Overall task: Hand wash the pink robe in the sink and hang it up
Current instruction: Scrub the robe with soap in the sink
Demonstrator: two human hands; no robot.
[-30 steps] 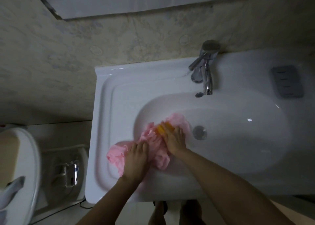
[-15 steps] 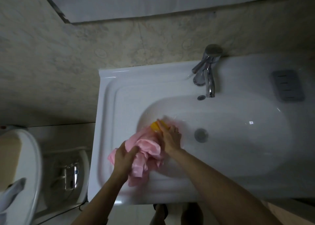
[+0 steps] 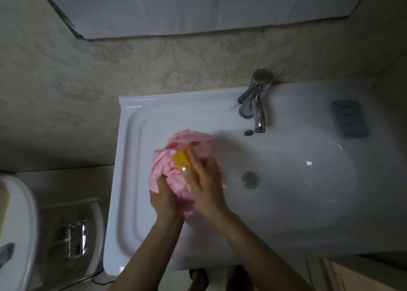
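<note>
The pink robe is bunched into a wet lump over the left side of the white sink. My left hand grips the lump from its near side, fingers curled into the cloth. My right hand holds a yellow bar of soap against the top of the robe. The soap shows between my fingers and the fabric. The lower folds of the robe are hidden under both hands.
A chrome tap stands at the back of the basin, with the drain right of my hands. A grey soap dish lies at the back right. A white toilet is on the left. A mirror hangs above.
The robe has been gathered from a flat spread into a tight lump and lifted toward the back left. My left hand went from pressing flat to gripping it. The soap stayed under my right hand.
</note>
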